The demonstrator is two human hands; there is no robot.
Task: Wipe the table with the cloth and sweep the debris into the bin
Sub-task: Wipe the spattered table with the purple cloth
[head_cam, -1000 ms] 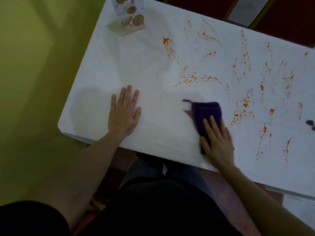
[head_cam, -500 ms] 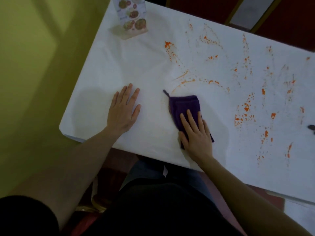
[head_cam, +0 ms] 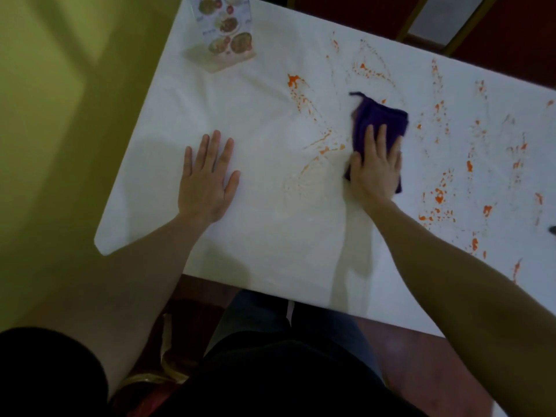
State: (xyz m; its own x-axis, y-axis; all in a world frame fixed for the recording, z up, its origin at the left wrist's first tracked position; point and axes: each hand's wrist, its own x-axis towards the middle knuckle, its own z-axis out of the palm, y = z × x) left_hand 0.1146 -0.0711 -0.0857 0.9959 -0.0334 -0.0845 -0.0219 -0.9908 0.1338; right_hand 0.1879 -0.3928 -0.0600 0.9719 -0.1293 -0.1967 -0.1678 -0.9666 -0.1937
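Desk (head_cam: pixel 270 251), white top, wiping in progress. Purple cloth (head_cam: pixel 379 121): flat on desk mid-top, right hand (head_cam: pixel 376 170) pressing it, fingers straight. Left hand (head_cam: pixel 207 179): flat on desk left of cloth, fingers spread, holding nothing. Orange splatter (head_cam: pixel 439 197): heavy right of cloth, some smears (head_cam: pixel 323 145) just left; area nr left hand looks clean, approx. a third done. Menu stand (head_cam: pixel 222 34) beyond cloth, far-left corner; may obstruct. Bin not in view.

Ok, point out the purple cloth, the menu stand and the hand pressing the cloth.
purple cloth (head_cam: pixel 379 120): head view, bare upper fold beyond the fingers.
menu stand (head_cam: pixel 224 31): head view, printed card face.
right hand (head_cam: pixel 376 170): head view, back of the hand.
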